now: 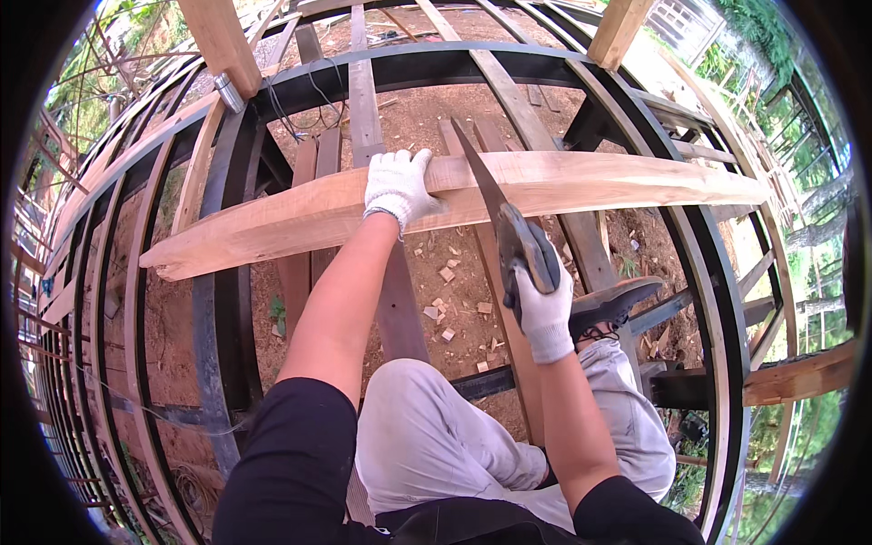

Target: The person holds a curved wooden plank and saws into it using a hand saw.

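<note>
1. Nearest, a pair of grey-trousered legs [409, 436] was bent below the forearms; a dark shoe [618, 302] showed to the right, near the right hand [545, 309].
2. The right hand wore a white glove, its grip closed round the dark handle of a saw [491, 193]; the blade slanted forward and leftward across a timber [313, 213], its tip beyond the far edge; whether the teeth touched the surface could not be told.
3. The left hand [398, 186], also gloved, lay over the timber, left of the blade; its fingers reached the far edge; whether that grip was pinching could not be told.
4. The timber, long and pale, lay crosswise before the person; planks [401, 313] ran forward beneath it.
5. Lower down, wood chips [447, 272] were scattered on reddish earth [427, 113].
6. Farther off, a dark framework [409, 68] curved across; a silvery cylinder [229, 93] was beside the foot of the left post [218, 45]; green foliage [758, 32] showed at far right.
</note>
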